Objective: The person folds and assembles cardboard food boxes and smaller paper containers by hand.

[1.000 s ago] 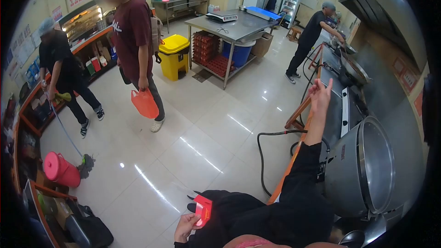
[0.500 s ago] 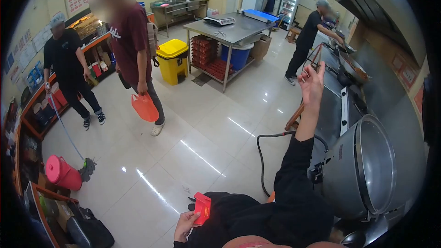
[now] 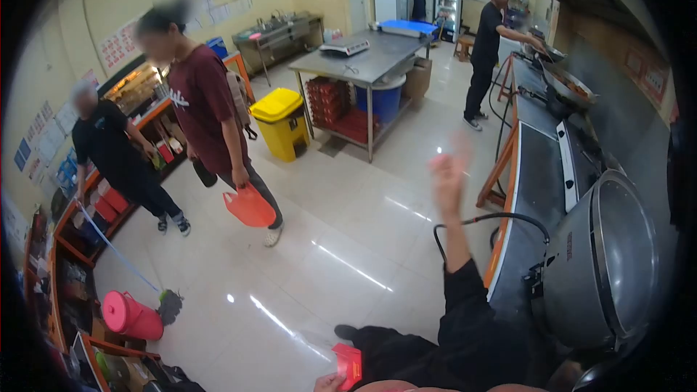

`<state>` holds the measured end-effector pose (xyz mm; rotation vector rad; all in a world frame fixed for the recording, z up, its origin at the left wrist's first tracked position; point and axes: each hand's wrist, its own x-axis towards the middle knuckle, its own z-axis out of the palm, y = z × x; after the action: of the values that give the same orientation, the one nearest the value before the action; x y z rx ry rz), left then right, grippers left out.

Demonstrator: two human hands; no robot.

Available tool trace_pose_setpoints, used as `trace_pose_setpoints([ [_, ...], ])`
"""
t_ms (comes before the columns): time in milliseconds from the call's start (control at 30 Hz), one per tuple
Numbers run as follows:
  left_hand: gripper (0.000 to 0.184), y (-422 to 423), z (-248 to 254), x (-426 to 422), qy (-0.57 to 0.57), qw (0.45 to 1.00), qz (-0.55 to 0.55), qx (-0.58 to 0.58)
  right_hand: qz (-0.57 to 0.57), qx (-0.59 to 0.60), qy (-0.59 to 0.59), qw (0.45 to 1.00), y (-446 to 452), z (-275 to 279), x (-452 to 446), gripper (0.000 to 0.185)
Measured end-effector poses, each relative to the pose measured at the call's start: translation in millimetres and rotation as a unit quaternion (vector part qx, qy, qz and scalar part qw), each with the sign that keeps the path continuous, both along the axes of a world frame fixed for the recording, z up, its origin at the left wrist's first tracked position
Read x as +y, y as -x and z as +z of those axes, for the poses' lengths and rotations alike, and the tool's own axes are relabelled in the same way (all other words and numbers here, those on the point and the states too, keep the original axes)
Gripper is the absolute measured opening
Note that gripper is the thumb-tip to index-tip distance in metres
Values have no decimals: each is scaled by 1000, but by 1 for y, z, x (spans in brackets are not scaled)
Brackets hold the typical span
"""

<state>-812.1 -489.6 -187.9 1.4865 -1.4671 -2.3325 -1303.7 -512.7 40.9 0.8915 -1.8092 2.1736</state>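
My left hand [image 3: 330, 382] is at the bottom edge, its fingers closed on a small red packet [image 3: 348, 365] with printing on it. Raised in front of me, my right hand [image 3: 451, 174] is smeared by motion, so its fingers cannot be made out. It is over the floor, left of the cooking counter [image 3: 534, 174]. A large metal pot [image 3: 573, 283] stands on that counter, to the right of my right forearm.
A person in maroon [image 3: 210, 94] holds an orange bag [image 3: 249, 205]. Behind them another person [image 3: 116, 152] holds a mop beside a pink bucket [image 3: 132, 316]. A third person [image 3: 488, 51] works at a wok. A steel table [image 3: 363, 62] and yellow bin [image 3: 280, 125] stand ahead.
My right hand has swung left and down, away from the counter. My left hand keeps the red packet, now lower in view. The mopping person has turned and stands more upright than at first.
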Motion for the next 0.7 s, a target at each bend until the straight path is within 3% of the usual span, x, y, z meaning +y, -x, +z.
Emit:
trace_pose_setpoints([
  [33,21,-3,-1,0,-7,1000,0,-4,7,-4,-148,989,-10,-46,-19,16],
  [67,21,-3,-2,-1,-13,1000,2,-4,195,105,-367,904,-26,-101,-23,24],
  [100,20,-4,-5,-1,-20,1000,4,-6,425,62,-334,839,-72,-150,-27,32],
  [167,20,-6,-10,-1,-32,999,5,-7,682,115,-465,553,-187,-225,-17,38],
  [200,20,-8,-12,0,-39,999,4,-8,774,82,-329,535,-232,-230,11,40],
  [233,20,-10,-16,0,-42,999,3,-8,720,59,-430,541,-264,-229,41,48],
  [333,19,-15,-27,-3,-50,999,0,-5,707,154,-481,495,-271,-189,24,54],
  [433,19,-22,-39,-5,-56,998,2,9,755,139,-481,423,-256,-163,-10,60],
  [533,18,-27,-43,-13,-71,997,5,36,790,174,-295,509,-250,-223,-37,45],
  [600,22,-7,-23,-15,-152,986,39,47,802,137,-280,509,-250,-235,-38,41],
  [633,25,4,-7,-19,-192,977,69,60,799,89,-337,490,-240,-205,-36,41],
  [700,28,4,-18,-22,-198,970,42,132,779,47,-421,462,-234,-171,-43,41],
])
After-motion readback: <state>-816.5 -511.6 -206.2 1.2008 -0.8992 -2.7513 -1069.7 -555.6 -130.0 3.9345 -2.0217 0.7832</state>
